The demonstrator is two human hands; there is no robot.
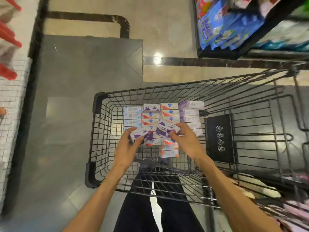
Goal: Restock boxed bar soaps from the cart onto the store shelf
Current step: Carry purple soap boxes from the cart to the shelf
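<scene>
Nearest to me, my two bare forearms reach down and forward over the near rim of the black wire cart [93,166], with my dark trousers [142,206] visible through the mesh beneath them. My left hand [127,144] has its fingers and thumb curled round a purple-and-white soap box [142,135], holding it at a tilt just above the stock in the basket. My right hand [185,139] pinches a second purple box marked LUX [164,129] between thumb and fingertips; that box is also tilted and sits close beside the first. Beneath and just beyond both hands, the remaining boxed soaps lie in rows on the cart floor: a pale blue column [132,117] at the left, red-and-white boxes [169,113] in the middle, and lilac boxes [190,113] at the right, packed touching one another. To the right of the stock a black panel [219,138] with white symbols stands within the cart. Farther out lies a grey floor mat [83,77] on tan tile. At upper right, a dark shelf unit [217,54] carries blue packets [222,30]; the image there is blurred and I cannot read the labels.
</scene>
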